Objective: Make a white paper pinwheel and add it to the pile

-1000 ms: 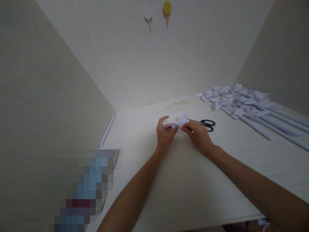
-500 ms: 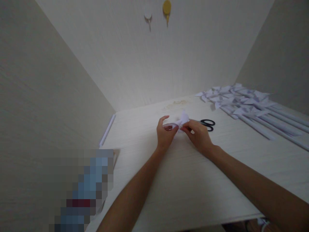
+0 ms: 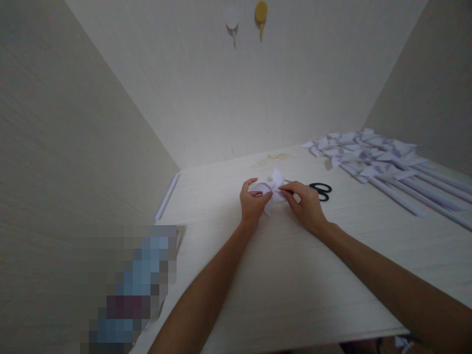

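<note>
A small white folded paper piece (image 3: 272,189) with curled flaps is held just above the white table (image 3: 280,275), near its middle. My left hand (image 3: 251,204) pinches its left side with closed fingers. From the right, my right hand (image 3: 305,207) pinches the paper's centre between thumb and forefinger. Black-handled scissors (image 3: 320,190) lie on the table just behind my right hand.
A pile of white paper pinwheels on long rolled paper sticks (image 3: 383,167) lies at the back right. A thin white stick (image 3: 167,196) lies along the left wall. Two hooks (image 3: 247,17) hang on the back wall. A blurred patch (image 3: 136,285) sits at the near left.
The paper has turned slightly in my fingers and a lower flap now shows. Both hands stay in the same place on it.
</note>
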`<state>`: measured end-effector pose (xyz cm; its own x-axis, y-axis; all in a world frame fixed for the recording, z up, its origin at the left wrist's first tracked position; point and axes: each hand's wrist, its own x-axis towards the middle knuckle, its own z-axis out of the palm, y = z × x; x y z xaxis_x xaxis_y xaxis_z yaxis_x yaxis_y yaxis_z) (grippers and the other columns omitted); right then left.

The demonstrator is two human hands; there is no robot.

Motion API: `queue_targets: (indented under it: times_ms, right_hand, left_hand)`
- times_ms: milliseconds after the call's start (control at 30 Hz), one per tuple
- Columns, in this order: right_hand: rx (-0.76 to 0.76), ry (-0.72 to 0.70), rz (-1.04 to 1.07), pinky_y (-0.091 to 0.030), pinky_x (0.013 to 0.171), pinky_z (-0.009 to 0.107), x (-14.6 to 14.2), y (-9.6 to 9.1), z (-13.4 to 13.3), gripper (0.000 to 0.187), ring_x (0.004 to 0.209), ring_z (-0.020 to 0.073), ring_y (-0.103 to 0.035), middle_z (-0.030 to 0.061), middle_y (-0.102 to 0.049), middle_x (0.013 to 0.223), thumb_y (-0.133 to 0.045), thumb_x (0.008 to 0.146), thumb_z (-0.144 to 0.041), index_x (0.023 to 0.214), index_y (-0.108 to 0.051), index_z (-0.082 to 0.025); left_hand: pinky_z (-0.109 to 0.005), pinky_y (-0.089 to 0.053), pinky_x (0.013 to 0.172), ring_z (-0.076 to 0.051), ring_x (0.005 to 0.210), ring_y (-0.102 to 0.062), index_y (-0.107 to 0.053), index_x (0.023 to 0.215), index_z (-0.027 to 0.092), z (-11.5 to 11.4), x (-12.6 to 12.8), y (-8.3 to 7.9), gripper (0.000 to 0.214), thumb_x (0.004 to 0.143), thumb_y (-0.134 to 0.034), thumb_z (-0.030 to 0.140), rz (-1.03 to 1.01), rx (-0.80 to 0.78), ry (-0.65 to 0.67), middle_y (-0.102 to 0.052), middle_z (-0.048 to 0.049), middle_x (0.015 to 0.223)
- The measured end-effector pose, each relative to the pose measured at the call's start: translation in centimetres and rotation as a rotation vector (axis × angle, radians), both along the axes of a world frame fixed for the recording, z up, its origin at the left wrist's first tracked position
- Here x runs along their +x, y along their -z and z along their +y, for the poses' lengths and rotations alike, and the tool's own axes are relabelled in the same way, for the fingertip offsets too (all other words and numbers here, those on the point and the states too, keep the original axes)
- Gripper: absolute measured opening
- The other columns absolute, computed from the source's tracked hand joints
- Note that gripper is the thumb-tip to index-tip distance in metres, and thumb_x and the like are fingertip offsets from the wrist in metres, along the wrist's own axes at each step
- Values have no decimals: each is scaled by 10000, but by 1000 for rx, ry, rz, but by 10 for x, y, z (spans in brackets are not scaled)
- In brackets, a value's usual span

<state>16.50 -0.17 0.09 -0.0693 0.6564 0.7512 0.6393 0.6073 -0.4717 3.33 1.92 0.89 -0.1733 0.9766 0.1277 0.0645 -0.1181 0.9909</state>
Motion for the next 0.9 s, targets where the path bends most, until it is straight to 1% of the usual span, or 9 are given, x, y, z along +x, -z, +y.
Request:
queue_targets:
  times_ms: [200, 400, 633, 733, 900]
  right_hand:
    - [-91, 40, 82, -411, 588, 278, 2, 2, 4, 116, 627, 153, -532, 42, -601, 691, -477, 763, -167, 730, -588, -169]
    - [-160, 37, 155, -395, 584, 270, 4, 2, 6, 114, 637, 150, -529, 41, -602, 697, -483, 754, -165, 728, -594, -164]
    - [-171, -10, 121, -388, 582, 266, 4, 1, 5, 113, 628, 144, -515, 29, -581, 680, -480, 751, -153, 713, -584, -173]
    - [-175, -30, 80, -384, 578, 262, 4, -1, 4, 120, 629, 142, -513, 28, -579, 676, -475, 749, -140, 707, -582, -173]
    - [-169, -15, 31, -368, 524, 245, 3, -2, 3, 125, 602, 139, -508, 30, -570, 648, -473, 749, -135, 697, -582, -167]
  left_hand:
    - [-175, -388, 474, -67, 489, -478, -501, 1012, 140, -1, -1, 0, 573, 468, -679, 150, 40, 0, -27, -468, 61, 543]
    - [-180, -392, 473, -65, 475, -478, -496, 1010, 142, 0, 0, 0, 558, 479, -666, 144, 55, -11, -31, -469, 65, 538]
    - [-179, -390, 471, -70, 479, -478, -501, 993, 146, 1, 0, 2, 543, 475, -665, 145, 60, -9, -48, -467, 63, 529]
    - [-177, -386, 466, -71, 476, -477, -501, 990, 150, 3, -1, 5, 542, 475, -668, 154, 61, 5, -37, -463, 67, 518]
    - [-173, -378, 456, -70, 468, -470, -501, 989, 148, 4, 0, 5, 533, 480, -661, 154, 67, 10, -37, -457, 69, 505]
